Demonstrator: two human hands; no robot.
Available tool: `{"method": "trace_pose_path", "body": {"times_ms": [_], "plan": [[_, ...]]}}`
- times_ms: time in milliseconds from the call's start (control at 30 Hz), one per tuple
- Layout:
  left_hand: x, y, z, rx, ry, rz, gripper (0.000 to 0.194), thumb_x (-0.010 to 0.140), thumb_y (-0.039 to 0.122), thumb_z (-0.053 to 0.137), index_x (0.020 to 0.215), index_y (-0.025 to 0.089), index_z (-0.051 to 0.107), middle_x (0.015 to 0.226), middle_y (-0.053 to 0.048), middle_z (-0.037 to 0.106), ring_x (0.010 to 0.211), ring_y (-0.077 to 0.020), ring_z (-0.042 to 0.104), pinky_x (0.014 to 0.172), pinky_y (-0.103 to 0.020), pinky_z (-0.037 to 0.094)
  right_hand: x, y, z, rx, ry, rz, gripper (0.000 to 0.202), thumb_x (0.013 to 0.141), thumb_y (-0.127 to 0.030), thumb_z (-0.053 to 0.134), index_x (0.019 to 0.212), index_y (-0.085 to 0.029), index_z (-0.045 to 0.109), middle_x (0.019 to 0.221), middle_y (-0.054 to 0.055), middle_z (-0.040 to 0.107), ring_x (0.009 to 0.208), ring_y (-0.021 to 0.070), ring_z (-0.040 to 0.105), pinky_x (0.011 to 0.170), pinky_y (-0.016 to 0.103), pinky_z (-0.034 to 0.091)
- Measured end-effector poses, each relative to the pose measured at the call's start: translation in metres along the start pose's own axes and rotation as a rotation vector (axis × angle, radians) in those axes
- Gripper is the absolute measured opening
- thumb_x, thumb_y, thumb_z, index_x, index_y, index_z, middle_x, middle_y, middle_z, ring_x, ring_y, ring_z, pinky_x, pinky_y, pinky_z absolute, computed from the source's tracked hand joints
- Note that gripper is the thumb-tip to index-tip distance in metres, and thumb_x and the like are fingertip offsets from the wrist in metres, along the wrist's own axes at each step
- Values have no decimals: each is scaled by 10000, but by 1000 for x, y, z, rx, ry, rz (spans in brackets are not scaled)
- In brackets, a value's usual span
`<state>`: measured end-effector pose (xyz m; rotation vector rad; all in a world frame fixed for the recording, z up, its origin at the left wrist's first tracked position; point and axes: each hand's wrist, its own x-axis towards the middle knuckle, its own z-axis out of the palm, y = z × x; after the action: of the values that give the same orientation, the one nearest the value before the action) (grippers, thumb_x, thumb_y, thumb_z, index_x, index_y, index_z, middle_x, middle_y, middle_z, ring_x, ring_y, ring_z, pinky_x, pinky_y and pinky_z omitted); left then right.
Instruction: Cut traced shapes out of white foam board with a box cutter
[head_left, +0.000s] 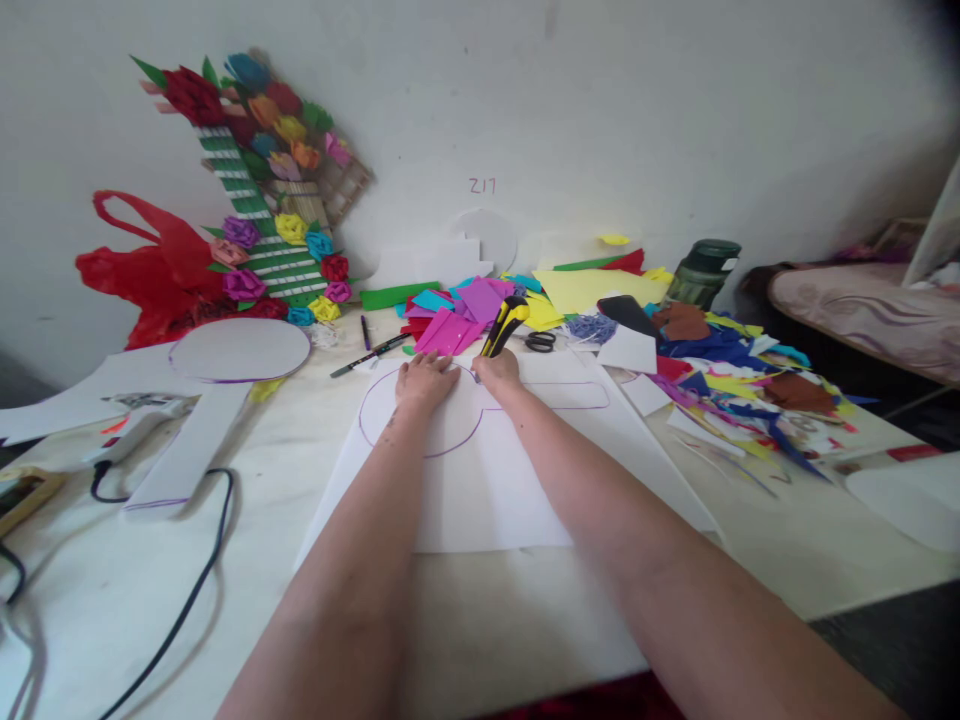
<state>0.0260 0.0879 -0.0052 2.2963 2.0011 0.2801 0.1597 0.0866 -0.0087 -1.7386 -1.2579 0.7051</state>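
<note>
A white sheet [510, 490] lies on the table in front of me, with a purple outline of a circle and a long handle-like strip drawn on it. My left hand [426, 380] rests flat on the upper part of the circle, fingers stretched out. My right hand [496, 374] is closed around a yellow and black utility knife [507, 322], held upright and tilted, where the circle meets the strip. The tip of its blade is too small to make out clearly. Just behind the hands are pink and purple paper pieces [448, 332] and black-handled scissors [540, 342].
At left are a white round cutout with a handle [240, 350], a power strip [142, 432] and a black cable [217, 540]. Marker pens [371, 354] lie behind the sheet. Paper scraps [750, 380] and a green bottle [703, 272] are at right. Paper flowers [292, 228] lean on the wall.
</note>
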Motion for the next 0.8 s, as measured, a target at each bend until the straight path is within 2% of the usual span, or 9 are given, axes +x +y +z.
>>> {"method": "trace_pose_path", "body": {"times_ms": [167, 333, 467, 600, 800], "plan": [[-2, 1, -2, -13, -6, -5, 516, 855, 511, 312, 1322, 341, 452, 1460, 41, 340, 1350, -205, 240, 1095, -429, 167, 2, -1, -1, 26, 17, 53, 143, 585, -229, 565, 679, -152, 641, 676, 78, 659, 680, 208, 629, 592, 267, 469], [-2, 1, -3, -10, -12, -9, 513, 857, 517, 320, 1320, 342, 456, 1462, 45, 334, 1347, -219, 247, 1094, -433, 165, 18, 8, -1, 226, 114, 128, 191, 586, -258, 566, 716, -144, 647, 639, 49, 638, 610, 172, 610, 529, 243, 460], [-2, 1, -2, -13, -5, -2, 507, 857, 514, 325, 1319, 349, 454, 1461, 50, 336, 1349, -214, 244, 1094, -429, 170, 29, 16, -1, 381, 172, 96, 209, 598, -252, 533, 735, -139, 641, 637, 23, 626, 571, 132, 591, 510, 212, 455], [-3, 1, -2, -7, -3, 1, 513, 861, 508, 318, 1327, 337, 446, 1464, 45, 330, 1351, -207, 241, 1095, -432, 167, 30, 18, 1, 354, 153, 85, 194, 580, -241, 542, 718, -143, 638, 589, 7, 602, 554, 132, 582, 507, 214, 455], [-1, 0, -1, 7, -16, 4, 523, 858, 525, 305, 1334, 348, 433, 1467, 44, 324, 1354, -206, 232, 1095, -432, 166, 27, 18, 5, 288, 51, 74, 148, 561, -225, 564, 669, -154, 637, 542, 3, 584, 537, 143, 577, 516, 229, 457]]}}
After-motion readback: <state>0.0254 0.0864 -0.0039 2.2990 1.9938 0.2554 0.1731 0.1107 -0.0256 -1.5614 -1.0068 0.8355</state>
